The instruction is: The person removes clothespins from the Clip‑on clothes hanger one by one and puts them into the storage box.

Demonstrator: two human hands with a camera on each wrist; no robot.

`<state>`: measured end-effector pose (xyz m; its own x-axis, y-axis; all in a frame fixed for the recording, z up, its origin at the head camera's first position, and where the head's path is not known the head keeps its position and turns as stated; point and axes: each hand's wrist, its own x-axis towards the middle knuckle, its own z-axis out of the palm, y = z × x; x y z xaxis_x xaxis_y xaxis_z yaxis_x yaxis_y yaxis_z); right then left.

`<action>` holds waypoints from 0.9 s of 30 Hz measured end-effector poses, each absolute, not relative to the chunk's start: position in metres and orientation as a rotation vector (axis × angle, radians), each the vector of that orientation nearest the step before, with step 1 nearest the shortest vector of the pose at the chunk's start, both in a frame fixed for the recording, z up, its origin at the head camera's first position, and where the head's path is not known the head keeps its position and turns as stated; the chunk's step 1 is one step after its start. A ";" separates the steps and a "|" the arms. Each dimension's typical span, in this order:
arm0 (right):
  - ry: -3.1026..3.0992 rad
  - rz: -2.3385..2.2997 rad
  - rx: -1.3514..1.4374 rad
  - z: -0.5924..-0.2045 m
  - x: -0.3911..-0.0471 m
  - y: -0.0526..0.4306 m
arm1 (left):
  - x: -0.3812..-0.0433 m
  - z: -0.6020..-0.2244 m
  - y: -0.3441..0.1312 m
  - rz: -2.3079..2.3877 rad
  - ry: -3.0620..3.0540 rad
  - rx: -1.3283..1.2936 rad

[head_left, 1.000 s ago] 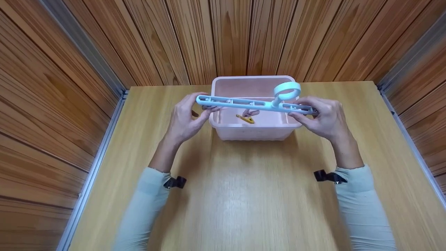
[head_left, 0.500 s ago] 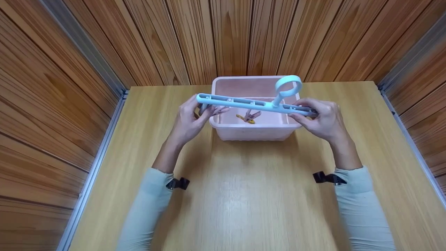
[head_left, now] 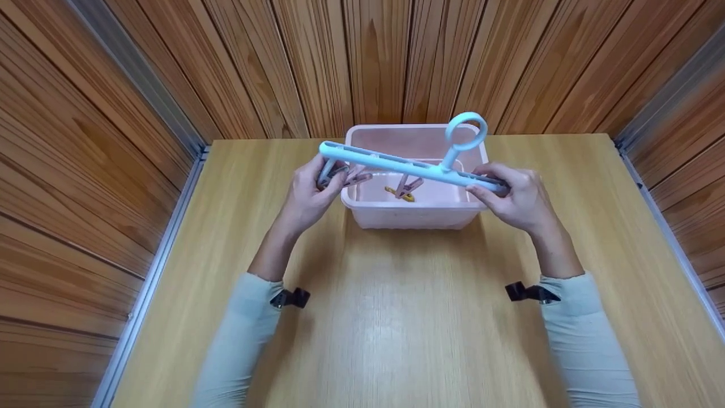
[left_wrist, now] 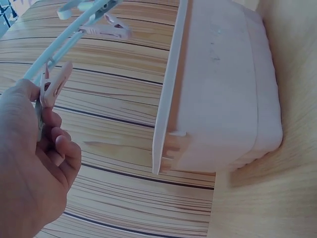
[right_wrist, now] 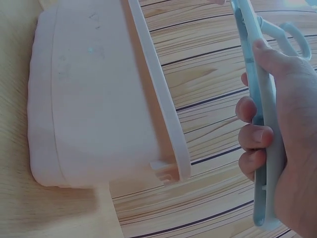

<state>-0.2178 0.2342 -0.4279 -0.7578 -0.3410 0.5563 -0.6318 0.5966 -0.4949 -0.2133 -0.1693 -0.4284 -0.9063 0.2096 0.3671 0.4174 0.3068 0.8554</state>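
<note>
Blue hanger held tilted above the pink bin on the desk.
Left hand fingers pinch near its raised end, exact hold partly hidden; right hand fingers wrap its lower end. Loosening 1 grip could swing it, catching the pink clips on the bin.

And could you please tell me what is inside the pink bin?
The pink bin holds a yellow clothespin, partly covered by a pink clothespin hanging from the blue hanger. The hanger hides a strip of the interior; what is there cannot be seen.
</note>
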 end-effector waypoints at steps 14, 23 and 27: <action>-2.441 1.064 0.774 -0.432 -0.218 0.232 | -0.210 -0.424 -0.163 -1.601 -2.304 -0.618; -2.435 1.119 0.796 -0.430 -0.217 0.231 | -0.206 -0.423 -0.162 -1.529 -2.263 -0.592; -2.448 1.026 0.816 -0.431 -0.215 0.230 | -0.205 -0.424 -0.161 -1.533 -2.264 -0.602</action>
<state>-0.2152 0.2302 -0.4310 -0.7673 -0.3690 0.5245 -0.6327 0.5690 -0.5253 -0.2049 -0.1615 -0.4237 -0.8524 0.1546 0.4995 0.5211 0.3277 0.7880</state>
